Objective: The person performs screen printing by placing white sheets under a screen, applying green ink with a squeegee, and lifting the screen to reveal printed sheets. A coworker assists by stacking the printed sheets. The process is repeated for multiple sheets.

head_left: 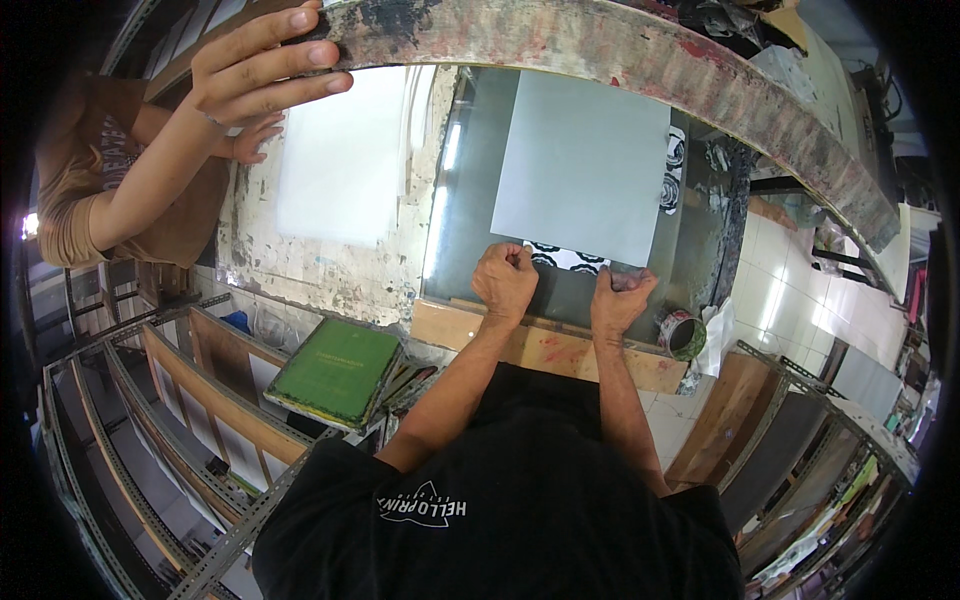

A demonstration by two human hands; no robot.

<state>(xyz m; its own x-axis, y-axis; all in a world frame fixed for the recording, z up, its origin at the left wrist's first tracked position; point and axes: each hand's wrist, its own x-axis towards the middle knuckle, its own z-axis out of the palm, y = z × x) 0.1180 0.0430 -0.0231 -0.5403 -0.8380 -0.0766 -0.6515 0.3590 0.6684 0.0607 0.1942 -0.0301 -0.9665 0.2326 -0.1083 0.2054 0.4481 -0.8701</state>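
Note:
A large pale grey-white sheet of paper (585, 160) lies over a dark, smooth bed (465, 215). Its near edge runs between my two hands. My left hand (505, 283) is closed, with its fingertips pinched at that edge near the left corner. Close to the right corner, my right hand (622, 298) is pinched at the same edge; its fingers partly hide what they grip. From under the sheet, a white strip with black swirls (568, 257) shows between my hands. Similar black-and-white print (672, 175) shows along the right side.
Above the bed, a long paint-stained frame bar (560, 45) is raised, a co-worker's hand (265, 70) on its left end. White paper (340, 170) lies on the spattered table at left. A green book-like block (335, 372) sits on the rack; a round can (682, 334) stands near my right hand.

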